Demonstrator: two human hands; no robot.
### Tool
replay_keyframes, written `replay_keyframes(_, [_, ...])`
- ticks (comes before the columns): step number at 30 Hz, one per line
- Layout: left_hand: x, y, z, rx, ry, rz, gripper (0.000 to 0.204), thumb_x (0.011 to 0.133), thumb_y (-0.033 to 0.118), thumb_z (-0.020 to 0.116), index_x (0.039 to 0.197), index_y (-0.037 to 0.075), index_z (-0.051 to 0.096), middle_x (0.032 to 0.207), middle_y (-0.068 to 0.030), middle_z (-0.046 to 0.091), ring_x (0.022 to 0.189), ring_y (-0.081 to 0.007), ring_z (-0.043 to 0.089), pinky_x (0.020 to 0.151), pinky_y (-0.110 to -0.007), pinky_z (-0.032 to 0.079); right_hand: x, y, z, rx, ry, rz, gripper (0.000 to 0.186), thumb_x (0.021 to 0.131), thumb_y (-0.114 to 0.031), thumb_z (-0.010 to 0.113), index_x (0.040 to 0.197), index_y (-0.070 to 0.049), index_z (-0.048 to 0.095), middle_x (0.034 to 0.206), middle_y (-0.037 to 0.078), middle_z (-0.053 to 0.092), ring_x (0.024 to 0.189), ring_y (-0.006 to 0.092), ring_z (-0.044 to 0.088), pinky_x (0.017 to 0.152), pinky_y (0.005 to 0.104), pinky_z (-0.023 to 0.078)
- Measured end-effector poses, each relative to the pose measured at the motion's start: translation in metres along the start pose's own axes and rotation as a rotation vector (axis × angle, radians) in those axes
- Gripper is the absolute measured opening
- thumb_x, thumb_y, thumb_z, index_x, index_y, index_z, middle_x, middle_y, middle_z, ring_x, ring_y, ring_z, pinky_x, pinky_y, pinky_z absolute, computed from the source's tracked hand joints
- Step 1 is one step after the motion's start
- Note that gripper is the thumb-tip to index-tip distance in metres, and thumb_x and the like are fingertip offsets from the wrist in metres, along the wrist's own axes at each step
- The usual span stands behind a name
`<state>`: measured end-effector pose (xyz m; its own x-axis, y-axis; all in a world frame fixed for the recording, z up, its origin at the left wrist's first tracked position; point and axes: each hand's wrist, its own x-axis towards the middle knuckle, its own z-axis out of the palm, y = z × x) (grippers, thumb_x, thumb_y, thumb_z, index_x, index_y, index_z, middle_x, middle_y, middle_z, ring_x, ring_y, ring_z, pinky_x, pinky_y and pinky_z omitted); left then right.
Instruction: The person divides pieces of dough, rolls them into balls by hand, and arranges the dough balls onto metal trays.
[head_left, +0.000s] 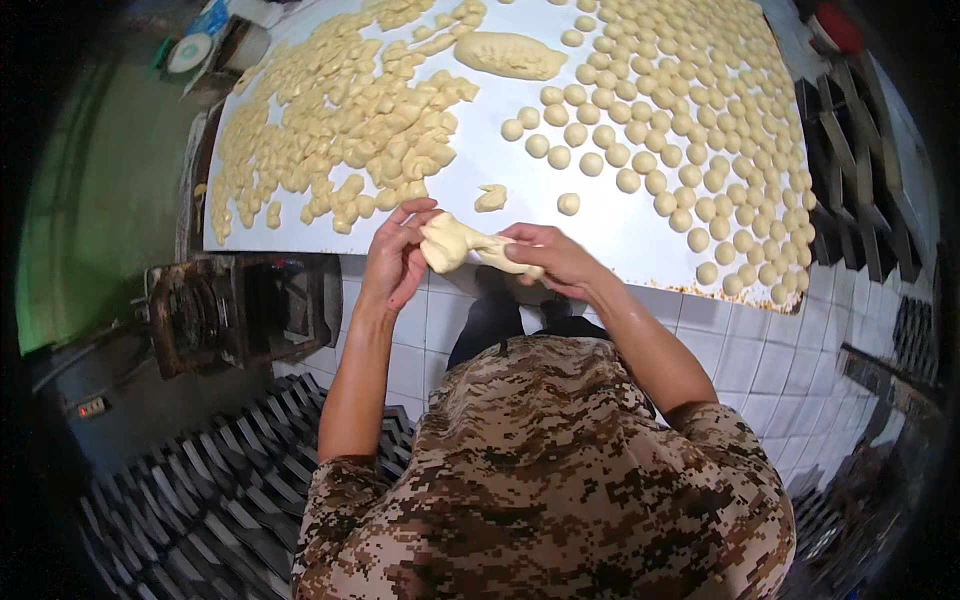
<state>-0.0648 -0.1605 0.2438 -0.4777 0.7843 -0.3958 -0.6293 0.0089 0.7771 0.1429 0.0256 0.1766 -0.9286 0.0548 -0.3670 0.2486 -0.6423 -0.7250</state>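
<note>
At the near edge of the white work table (630,250), my left hand (395,258) has its fingers closed on the bulging end of a stretched piece of pale dough (445,243). My right hand (555,260) grips the thinner end, thumb on top. Just beyond them lie a small torn scrap (490,198) and a single dough ball (568,204). A heap of irregular dough pieces (390,130) covers the left part of the table, many round balls (690,175) are spread over the right part, and a long dough lump (508,55) lies at the back.
Stacked dark metal trays stand at the right (858,180) and lower left (230,480). A rusty machine (205,310) is left of the table's near corner. A scale (189,55) is at the upper left, and a white tiled floor (720,350) shows below the table.
</note>
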Motion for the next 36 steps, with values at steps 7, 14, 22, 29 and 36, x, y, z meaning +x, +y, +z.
replay_keyframes(7, [0.081, -0.026, -0.06, 0.052, 0.116, 0.055, 0.043, 0.088, -0.008, 0.047, 0.13, -0.006, 0.058, 0.115, -0.0158, 0.067, 0.11, -0.0241, 0.067, 0.1, -0.038, 0.058, -0.137, -0.07, -0.062, -0.246, 0.426, -0.079, 0.031, 0.094, -0.025, 0.079, 0.117, -0.005, 0.071, 0.098, 0.002, 0.072, 0.084, 0.0089, 0.067, 0.066, 0.0243, 0.055])
replay_keyframes(14, [0.184, -0.035, -0.023, 0.761, -0.136, 0.275, 0.038, 0.096, -0.001, 0.047, 0.13, 0.001, 0.063, 0.128, -0.0134, 0.068, 0.117, -0.0278, 0.066, 0.104, -0.044, 0.053, -0.087, -0.035, -0.049, -0.207, 0.96, -0.442, 0.042, 0.104, -0.02, 0.066, 0.139, 0.001, 0.058, 0.118, 0.01, 0.071, 0.095, 0.0162, 0.069, 0.081, 0.031, 0.057])
replay_keyframes(22, [0.092, -0.123, 0.048, 0.387, -0.441, -0.262, 0.049, 0.107, 0.021, 0.061, 0.146, -0.007, 0.053, 0.123, -0.0135, 0.067, 0.117, -0.0171, 0.065, 0.101, -0.032, 0.051, -0.036, 0.027, 0.005, -0.534, 0.69, -0.129, 0.051, 0.097, -0.018, 0.072, 0.143, 0.0, 0.057, 0.121, 0.014, 0.071, 0.106, 0.0175, 0.067, 0.091, 0.0297, 0.055])
replay_keyframes(29, [0.098, -0.138, -0.008, 0.228, 0.161, -0.069, 0.019, 0.105, 0.013, 0.054, 0.105, -0.002, 0.065, 0.105, -0.0099, 0.068, 0.095, -0.021, 0.068, 0.087, -0.036, 0.056, -0.115, 0.039, -0.071, -0.214, 0.949, -0.067, 0.025, 0.097, -0.012, 0.068, 0.118, 0.001, 0.066, 0.11, 0.016, 0.07, 0.102, 0.0281, 0.068, 0.09, 0.0389, 0.054])
replay_keyframes(36, [0.148, -0.192, 0.018, 1.567, -0.308, 0.788, 0.018, 0.096, 0.019, 0.069, 0.103, 0.006, 0.06, 0.108, -0.0158, 0.06, 0.104, -0.037, 0.058, 0.093, -0.05, 0.044, -0.069, 0.072, -0.17, -1.783, 0.535, -0.463, 0.026, 0.094, -0.03, 0.072, 0.101, -0.006, 0.064, 0.109, 0.014, 0.061, 0.106, 0.0349, 0.058, 0.095, 0.0482, 0.046])
